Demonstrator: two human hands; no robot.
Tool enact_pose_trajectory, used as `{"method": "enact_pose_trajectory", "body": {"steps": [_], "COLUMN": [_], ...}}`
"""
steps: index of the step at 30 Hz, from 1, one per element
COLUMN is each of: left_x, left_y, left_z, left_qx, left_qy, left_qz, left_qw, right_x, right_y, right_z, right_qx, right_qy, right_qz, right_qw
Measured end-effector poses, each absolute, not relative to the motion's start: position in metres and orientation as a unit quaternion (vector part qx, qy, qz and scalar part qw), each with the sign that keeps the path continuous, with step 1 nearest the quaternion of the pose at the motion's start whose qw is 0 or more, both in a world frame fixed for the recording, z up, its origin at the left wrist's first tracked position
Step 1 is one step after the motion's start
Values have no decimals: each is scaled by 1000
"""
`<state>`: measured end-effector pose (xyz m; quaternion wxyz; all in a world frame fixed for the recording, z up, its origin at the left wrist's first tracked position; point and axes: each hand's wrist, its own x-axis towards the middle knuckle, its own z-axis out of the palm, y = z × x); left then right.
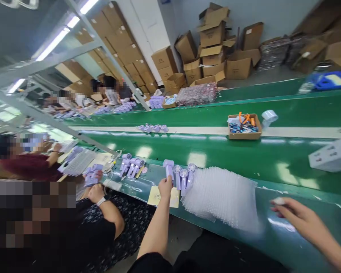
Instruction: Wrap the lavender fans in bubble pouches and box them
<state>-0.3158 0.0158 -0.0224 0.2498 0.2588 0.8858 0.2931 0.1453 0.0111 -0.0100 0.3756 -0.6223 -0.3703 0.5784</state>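
My left hand (pixel 165 186) is closed on the handle of a light purple handheld fan (pixel 168 163), at the front edge of the bench. Several similar purple fans (pixel 183 175) lie just to its right, beside a fanned-out stack of clear bubble-wrap bags (pixel 227 193). Under my left wrist lies a yellow sheet (pixel 174 198) with dark marks. To the right of the bags, my right hand (pixel 297 214) hovers over the bench, thumb and fingers drawn together. Something small and white shows at its fingertips; whether it is held or worn cannot be made out.
A green conveyor (pixel 216 148) runs behind the bench. On its pale middle strip sit a small carton (pixel 244 127) of mixed items, a tape roll (pixel 269 116) and more purple fans (pixel 152 128). A white box (pixel 332 153) stands right. A co-worker's hand (pixel 96 194) is close on the left.
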Motion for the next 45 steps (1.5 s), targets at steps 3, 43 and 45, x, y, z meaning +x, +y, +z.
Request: {"method": "enact_pose_trajectory", "body": {"steps": [3,43,45], "left_x": [-256,-8,-14], "left_y": [12,-12,-8], "left_z": [-9,-6,1], "left_qx": [230,685,760], "left_qy": [764,525,456], "left_qz": [461,218,203], "left_qw": [388,456,417], "right_x": [84,165,166], "right_y": [9,-74,-72], "right_z": [-9,-20,-12], "right_qx": [-548,-545,-544], "right_qy": [-258,-220,-228], "right_qz": [709,720,718], "right_qw": [361,369,368]}}
